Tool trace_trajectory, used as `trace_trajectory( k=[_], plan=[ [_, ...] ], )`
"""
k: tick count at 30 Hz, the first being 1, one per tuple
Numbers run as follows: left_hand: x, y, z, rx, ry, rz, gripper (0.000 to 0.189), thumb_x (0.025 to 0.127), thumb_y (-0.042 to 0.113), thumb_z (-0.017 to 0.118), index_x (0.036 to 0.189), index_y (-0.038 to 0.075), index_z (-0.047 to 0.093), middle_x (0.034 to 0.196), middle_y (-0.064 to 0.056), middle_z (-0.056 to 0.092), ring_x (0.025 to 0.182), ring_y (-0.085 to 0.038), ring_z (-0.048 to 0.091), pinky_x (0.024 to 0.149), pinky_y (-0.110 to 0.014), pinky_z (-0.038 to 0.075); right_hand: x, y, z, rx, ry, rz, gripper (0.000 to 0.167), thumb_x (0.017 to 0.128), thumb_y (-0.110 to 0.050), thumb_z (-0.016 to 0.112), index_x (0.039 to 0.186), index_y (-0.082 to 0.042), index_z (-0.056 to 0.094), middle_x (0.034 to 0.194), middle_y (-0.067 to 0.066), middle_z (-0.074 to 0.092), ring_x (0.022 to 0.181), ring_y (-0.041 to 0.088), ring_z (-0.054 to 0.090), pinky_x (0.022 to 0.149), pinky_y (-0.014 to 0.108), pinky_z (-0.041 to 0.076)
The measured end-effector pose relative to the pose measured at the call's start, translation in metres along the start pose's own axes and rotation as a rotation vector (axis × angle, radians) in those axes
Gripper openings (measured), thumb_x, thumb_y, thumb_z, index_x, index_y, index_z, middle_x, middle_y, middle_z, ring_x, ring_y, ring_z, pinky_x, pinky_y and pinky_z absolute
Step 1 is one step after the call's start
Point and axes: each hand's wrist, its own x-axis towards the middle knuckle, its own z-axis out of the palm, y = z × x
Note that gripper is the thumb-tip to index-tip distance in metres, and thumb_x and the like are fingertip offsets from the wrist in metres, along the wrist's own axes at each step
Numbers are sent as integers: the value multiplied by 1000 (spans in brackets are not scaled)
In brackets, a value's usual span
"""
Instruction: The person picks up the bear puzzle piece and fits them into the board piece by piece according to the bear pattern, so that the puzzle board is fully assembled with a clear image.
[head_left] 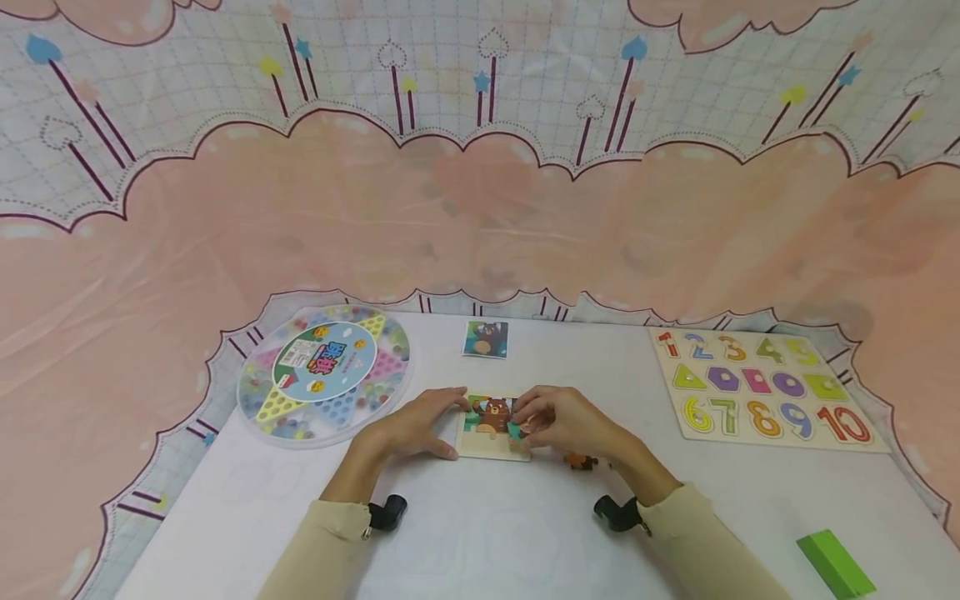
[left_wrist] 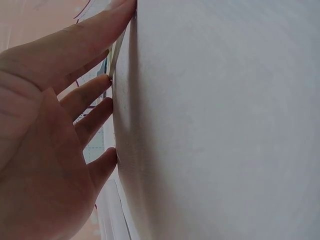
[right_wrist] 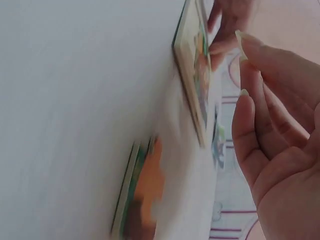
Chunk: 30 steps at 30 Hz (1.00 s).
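At the far left of the tabletop (head_left: 525,533) lies the round marble game board (head_left: 324,372), which I do not touch. My left hand (head_left: 420,427) rests with straight, spread fingers against the left edge of the small bear puzzle board (head_left: 491,429), which lies flat in the middle, just before me; this hand only steadies it and grips nothing. My right hand (head_left: 558,421) is over the right side of the same board, its fingers bent down to the picture, but I cannot tell if they pinch a piece or only press one. I judge the board and its pieces to be thin, stiff and light, probably wood, so they will slide easily on the smooth cloth; it seems best to take a piece by its edges with fingertips and hold the board by its side. A loose brown piece (head_left: 581,460) lies just beside my right wrist, the reference card with the bear (head_left: 485,338) behind the board, the number puzzle (head_left: 765,387) and a green block (head_left: 834,564) well to the right. The right wrist view shows the board's thin edge (right_wrist: 189,70) and the loose piece (right_wrist: 140,195) from the side, which the head view does not; the left wrist view shows only my fingers (left_wrist: 85,95) against the white cloth.
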Motion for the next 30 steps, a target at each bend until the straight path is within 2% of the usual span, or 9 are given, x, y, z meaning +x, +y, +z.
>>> trace_trajectory(
  k=[5, 14, 19, 23, 30],
  plan=[
    [1, -1, 1, -18, -3, -7, 62, 79, 15, 87, 135, 10, 59, 166, -16, 35, 155, -42, 26, 128, -62, 20, 12, -7, 13, 5, 33, 6, 25, 84, -11, 82, 109, -5, 78, 120, 13, 72, 81, 2, 64, 72, 15, 56],
    [1, -1, -1, -30, 2, -19, 62, 79, 14, 87, 134, 12, 59, 166, -14, 35, 156, -40, 25, 128, -60, 20, 31, -14, 37, 41, 55, 82, 27, 82, -11, 84, 107, -5, 77, 106, 8, 76, 78, 3, 69, 71, 14, 55],
    [0, -1, 0, -48, -6, -13, 62, 79, 14, 86, 135, 10, 58, 166, -16, 35, 155, -42, 25, 127, -63, 20, 39, -15, 49, 19, 50, 106, 28, 80, -12, 86, 106, -6, 76, 98, 4, 75, 74, 2, 67, 70, 15, 54],
    [0, -1, -1, -51, -2, 2, 64, 79, 14, 86, 136, 9, 58, 166, -16, 35, 155, -42, 25, 127, -62, 20, 43, -16, 54, -9, 51, 95, 25, 80, -10, 86, 102, -5, 76, 92, 4, 75, 71, 2, 65, 68, 15, 53],
    [0, -3, -2, -37, 3, 3, 65, 79, 14, 86, 137, 9, 57, 165, -16, 36, 155, -41, 26, 128, -62, 21, 48, -19, 57, -58, 41, 90, 23, 78, -11, 87, 98, -5, 78, 90, 5, 72, 68, 2, 60, 63, 14, 50]
  ],
)
